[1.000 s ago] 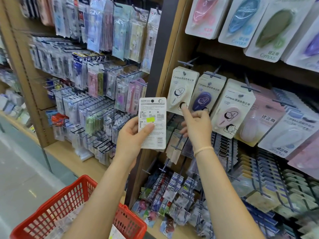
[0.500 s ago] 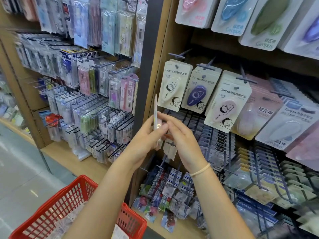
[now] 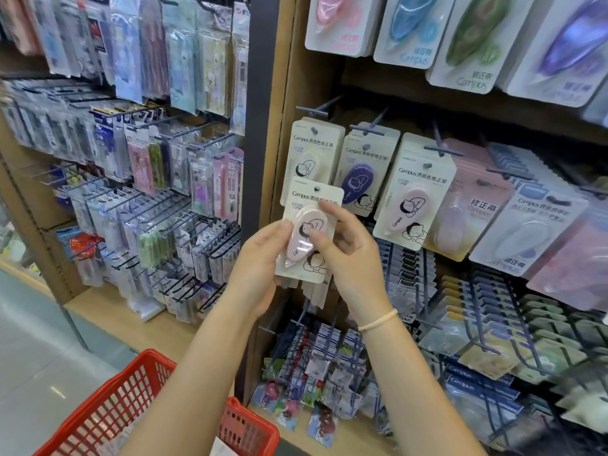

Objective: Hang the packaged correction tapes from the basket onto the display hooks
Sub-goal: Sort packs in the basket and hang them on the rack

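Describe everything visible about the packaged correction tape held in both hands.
The packaged correction tape is a pale card with rounded corners, printed "Campus" and Chinese characters in dark lettering, with a hang hole near its top edge. A clear blister holds a pink teardrop dispenser bearing a cartoon figure; another figure is printed below. It is upright, front toward the camera, tilted slightly, in front of the hanging white-dispenser packs. The left hand grips its left edge; the right hand holds its right side, fingers over the front. It is not on a hook.
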Demonstrator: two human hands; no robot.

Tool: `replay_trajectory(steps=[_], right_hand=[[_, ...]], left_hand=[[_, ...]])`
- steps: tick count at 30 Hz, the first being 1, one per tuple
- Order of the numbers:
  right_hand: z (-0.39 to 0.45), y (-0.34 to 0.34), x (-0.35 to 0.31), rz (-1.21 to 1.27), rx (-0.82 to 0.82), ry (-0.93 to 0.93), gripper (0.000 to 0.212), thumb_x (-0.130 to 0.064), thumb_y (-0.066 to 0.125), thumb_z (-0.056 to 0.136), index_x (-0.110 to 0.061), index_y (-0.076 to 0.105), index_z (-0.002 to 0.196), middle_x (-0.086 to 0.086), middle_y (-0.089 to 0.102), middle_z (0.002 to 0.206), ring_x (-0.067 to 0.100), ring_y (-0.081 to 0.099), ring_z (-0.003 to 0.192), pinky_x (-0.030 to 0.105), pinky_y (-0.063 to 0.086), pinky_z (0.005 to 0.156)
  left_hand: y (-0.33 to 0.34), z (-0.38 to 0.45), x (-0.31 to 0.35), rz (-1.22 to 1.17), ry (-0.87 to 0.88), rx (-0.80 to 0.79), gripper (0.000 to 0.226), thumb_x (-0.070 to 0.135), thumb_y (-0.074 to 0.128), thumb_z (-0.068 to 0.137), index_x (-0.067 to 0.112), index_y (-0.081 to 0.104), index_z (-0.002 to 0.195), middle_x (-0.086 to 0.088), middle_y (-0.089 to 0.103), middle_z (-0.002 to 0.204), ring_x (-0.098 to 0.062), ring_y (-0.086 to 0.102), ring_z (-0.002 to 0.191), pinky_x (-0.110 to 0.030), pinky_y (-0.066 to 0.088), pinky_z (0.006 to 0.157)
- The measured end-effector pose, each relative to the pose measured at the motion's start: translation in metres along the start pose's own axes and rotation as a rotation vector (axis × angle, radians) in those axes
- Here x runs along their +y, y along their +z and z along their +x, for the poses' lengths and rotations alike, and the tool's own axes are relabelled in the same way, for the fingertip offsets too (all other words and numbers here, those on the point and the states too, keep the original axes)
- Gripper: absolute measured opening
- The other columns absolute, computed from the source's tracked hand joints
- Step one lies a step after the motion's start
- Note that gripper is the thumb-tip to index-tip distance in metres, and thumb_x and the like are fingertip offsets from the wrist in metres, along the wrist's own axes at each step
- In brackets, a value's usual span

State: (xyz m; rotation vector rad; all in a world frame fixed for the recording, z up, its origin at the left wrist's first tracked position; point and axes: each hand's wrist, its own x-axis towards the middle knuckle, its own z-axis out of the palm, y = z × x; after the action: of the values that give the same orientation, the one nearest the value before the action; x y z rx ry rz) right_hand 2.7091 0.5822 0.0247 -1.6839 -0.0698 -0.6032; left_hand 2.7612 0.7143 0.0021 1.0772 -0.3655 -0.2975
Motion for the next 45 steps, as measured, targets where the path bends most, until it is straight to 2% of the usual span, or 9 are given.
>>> replay_trajectory(steps=[3,7,16,26,31,33,37,41,45], right_hand=[[0.000,-0.016,-0.005,-0.048,0.096,-0.065,0.039,-0.009,0.070,0.093,-0.029,0.065,0.126,-0.003,0.068,0.127,0.011,0.064,0.117,0.033,0.056,0.096],[-0.002,-0.045,-0.016,-0.128,0.220,-0.132,0.039,-0.011,0.069,0.095,-0.034,0.063,0.125,-0.009,0.068,0.126,0.012,0.065,0.114,0.038,0.056,0.096],[0.006,-0.100,-0.022,-0.404,0.334,-0.171,0.041,-0.022,0.058,0.101,-0.026,0.055,0.142,-0.008,0.060,0.138,0.015,0.057,0.124,0.052,0.049,0.104],[0.014,-0.105,-0.027,-0.611,0.295,-0.187,0.042,-0.025,0.054,0.103,-0.029,0.050,0.145,-0.014,0.057,0.128,0.019,0.052,0.124,0.047,0.043,0.107],[0.011,-0.109,-0.015,-0.724,0.348,-0.203,0.047,-0.033,0.057,0.102,-0.028,0.046,0.148,-0.002,0.053,0.144,0.014,0.045,0.135,0.039,0.043,0.109],[0.009,-0.108,-0.007,-0.831,0.351,-0.189,0.053,-0.043,0.052,0.102,-0.035,0.037,0.153,-0.002,0.049,0.150,0.011,0.043,0.136,0.032,0.046,0.100],[0.019,-0.105,0.004,-1.015,0.338,-0.151,0.060,-0.052,0.043,0.103,-0.040,0.020,0.158,0.008,0.068,0.111,0.024,0.066,0.072,0.035,0.053,0.056],[0.032,-0.111,0.006,-1.069,0.329,-0.108,0.061,-0.054,0.041,0.104,-0.044,0.013,0.158,0.008,0.060,0.137,0.028,0.068,0.075,0.034,0.049,0.054],[0.038,-0.114,0.006,-1.073,0.313,-0.089,0.062,-0.057,0.039,0.104,-0.047,0.008,0.157,0.010,0.064,0.130,0.028,0.067,0.072,0.038,0.054,0.054]], left_hand=[[0.013,0.005,0.001,0.093,0.062,-0.062,0.036,0.033,0.064,0.093,0.016,0.071,0.124,-0.011,0.076,0.116,-0.028,0.072,0.107,-0.045,0.057,0.093],[0.044,0.018,0.001,0.265,0.215,-0.112,0.027,0.014,0.072,0.093,0.018,0.072,0.120,-0.001,0.078,0.110,-0.015,0.073,0.103,-0.029,0.058,0.088],[0.102,0.045,-0.010,0.381,0.278,-0.167,0.029,0.037,0.075,0.083,0.028,0.076,0.110,0.001,0.079,0.100,-0.030,0.071,0.099,-0.050,0.058,0.095],[0.104,0.050,-0.012,0.409,0.299,-0.129,0.029,0.026,0.075,0.093,0.018,0.073,0.121,-0.003,0.078,0.098,-0.030,0.071,0.098,-0.041,0.058,0.090],[0.099,0.059,-0.021,0.640,0.485,-0.179,0.056,0.034,0.066,0.100,0.054,0.038,0.144,-0.005,0.068,0.082,-0.018,0.065,0.073,-0.028,0.054,0.075],[0.095,0.066,-0.026,0.771,0.515,-0.193,0.056,0.040,0.059,0.103,0.059,0.032,0.148,-0.008,0.063,0.077,-0.017,0.059,0.066,-0.033,0.053,0.071],[0.097,0.082,-0.031,0.943,0.535,-0.196,0.061,0.047,0.050,0.105,0.054,0.018,0.157,-0.008,0.059,0.068,-0.020,0.059,0.061,-0.037,0.054,0.065],[0.103,0.091,-0.030,0.976,0.510,-0.184,0.063,0.047,0.048,0.106,0.053,0.014,0.158,0.002,0.053,0.063,-0.017,0.059,0.059,-0.033,0.054,0.065],[0.108,0.096,-0.029,0.980,0.483,-0.178,0.062,0.046,0.047,0.107,0.051,0.015,0.159,0.011,0.048,0.068,-0.007,0.055,0.062,-0.033,0.051,0.065]])
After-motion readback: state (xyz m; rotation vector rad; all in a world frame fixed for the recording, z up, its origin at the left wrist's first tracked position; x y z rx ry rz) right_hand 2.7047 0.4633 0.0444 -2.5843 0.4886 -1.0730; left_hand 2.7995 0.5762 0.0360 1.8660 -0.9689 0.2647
